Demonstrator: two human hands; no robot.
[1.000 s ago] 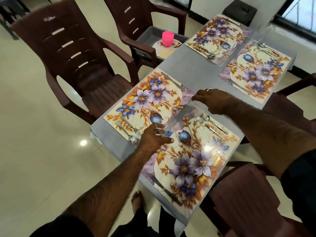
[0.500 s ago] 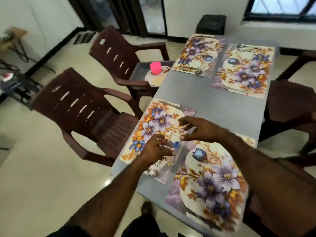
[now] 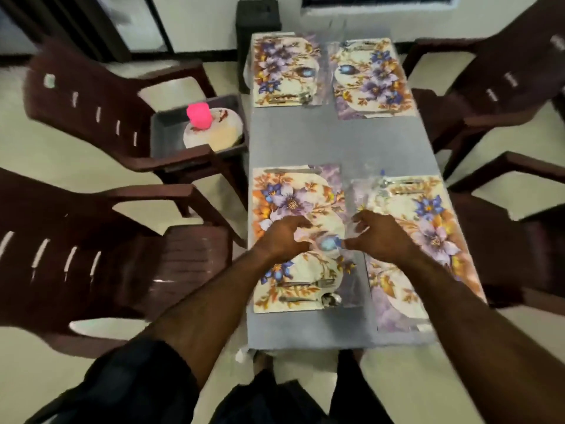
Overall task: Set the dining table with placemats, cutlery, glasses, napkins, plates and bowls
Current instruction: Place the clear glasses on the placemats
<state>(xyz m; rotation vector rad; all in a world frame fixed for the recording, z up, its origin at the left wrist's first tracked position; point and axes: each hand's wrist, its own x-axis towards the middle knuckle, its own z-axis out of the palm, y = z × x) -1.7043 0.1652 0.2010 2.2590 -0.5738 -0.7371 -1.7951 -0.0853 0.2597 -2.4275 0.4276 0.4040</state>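
A second ago the left hand [image 3: 282, 240] was curled round a clear glass at the near inner corner of the left placemat [image 3: 295, 237] while the right hand [image 3: 377, 237] reached across the neighbouring right placemat [image 3: 419, 240]. Now both hands hover over the seam between those two mats, fingers loosely curled and apart, gripping nothing I can make out — the view has also swung round to look straight down the grey table [image 3: 336, 139].

That reads as the glasses for this pair of settings having just been set down. A faint clear shape beyond the right hand, near that mat's far inner corner, may be a glass [image 3: 371, 186], though blur leaves it doubtful. Where the left hand's glass ended up I cannot tell.

Cutlery lies on all four mats; on the left placemat a fork and spoon [image 3: 308, 292] lie along its near edge. Plates, bowls and napkins are not yet on the table (a pale plate [image 3: 223, 133] with a pink cup [image 3: 199, 115] waits in a grey tray on the chair left of the table).

The far mats are smeared, and the right mat's near corner is hidden by the forearm.
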